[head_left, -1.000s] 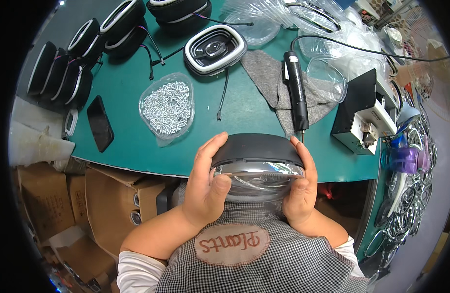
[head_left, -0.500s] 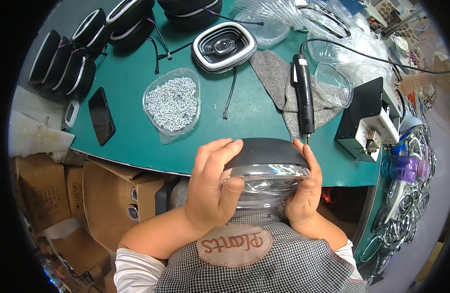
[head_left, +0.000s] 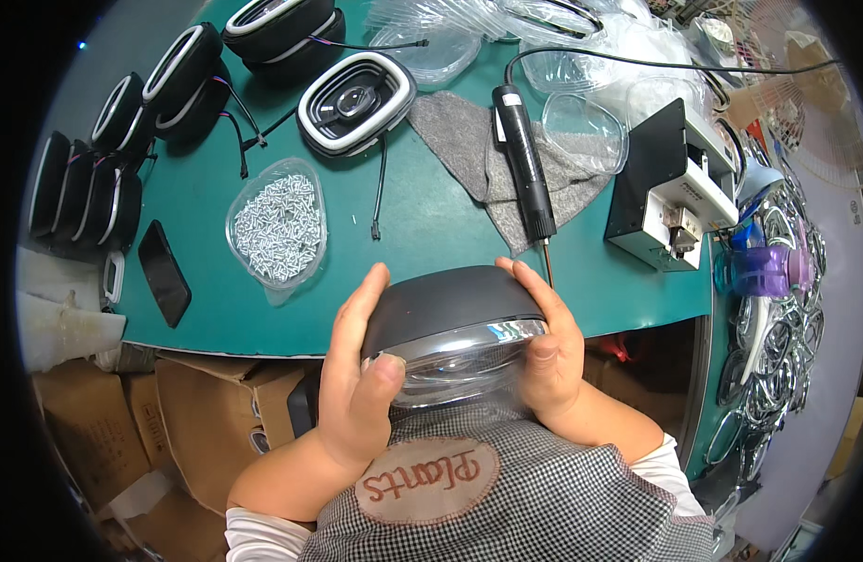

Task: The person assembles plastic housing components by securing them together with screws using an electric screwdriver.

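Observation:
Between both palms I hold a rounded black housing [head_left: 455, 304] in front of the table's near edge. A shiny chrome rim and a clear cover [head_left: 459, 375] are on its side toward me. My left hand [head_left: 354, 370] clasps the left side, its thumb by the rim and its fingers along the black shell. On the opposite side my right hand [head_left: 555, 361] presses in the same way, thumb near the clear cover. The housing's far side and underside are hidden. Just beyond my right fingertips lies the long bit of a black electric screwdriver [head_left: 522, 159].
A clear tub of small screws [head_left: 277, 229], a black phone [head_left: 164, 272] and a similar unit with a white ring [head_left: 356, 103] lie on the green table [head_left: 431, 220]. More black units [head_left: 85, 192] stand far left. A grey cloth [head_left: 469, 150] and a black-and-white metal box [head_left: 675, 187] are right.
The whole view has shifted, so the table's things appear farther left. The housing is still between my hands, with its chrome rim tilted slightly differently. My left fingers are straighter along its side.

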